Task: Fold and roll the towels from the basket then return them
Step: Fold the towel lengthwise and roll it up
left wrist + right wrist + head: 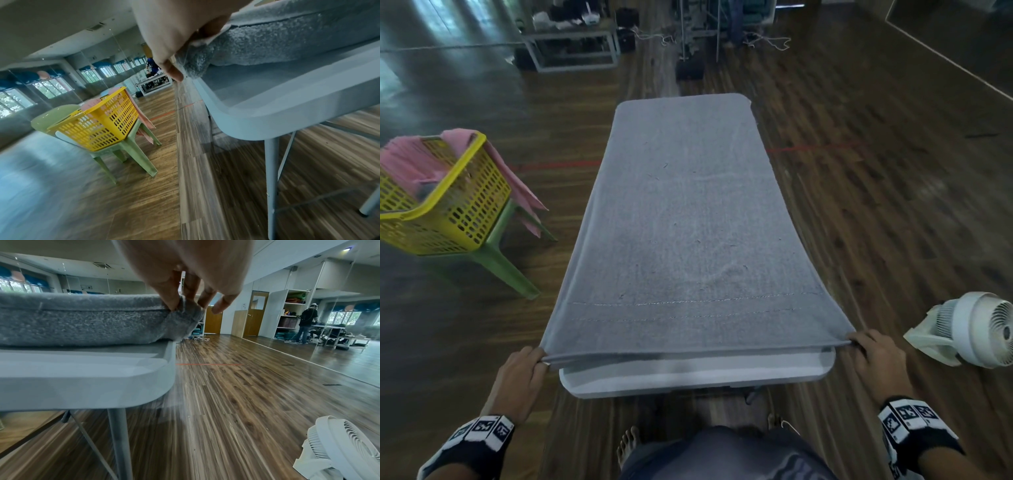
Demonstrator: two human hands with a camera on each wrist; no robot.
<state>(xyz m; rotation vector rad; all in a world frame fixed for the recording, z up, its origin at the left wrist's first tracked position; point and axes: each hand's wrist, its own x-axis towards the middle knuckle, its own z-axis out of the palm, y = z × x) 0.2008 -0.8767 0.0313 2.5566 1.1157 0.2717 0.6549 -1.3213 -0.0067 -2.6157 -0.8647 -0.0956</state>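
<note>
A long grey towel (688, 222) lies spread lengthwise over the narrow white table (695, 377), folded double at its near edge. My left hand (525, 373) pinches the towel's near left corner (195, 65), just off the table's side. At the near right corner (183, 316) my right hand (876, 359) pinches the cloth between thumb and fingers. Both corners are held slightly above the tabletop. A yellow basket (438, 202) with pink towels (410, 161) draped over its rim sits on a green chair (500, 253) to the left.
A white floor fan (976, 329) lies on the wooden floor close to my right hand. My bare feet and knees are at the table's near end. Benches, cables and shelves stand far back, and a person works at a table by the mirrored wall (306, 324).
</note>
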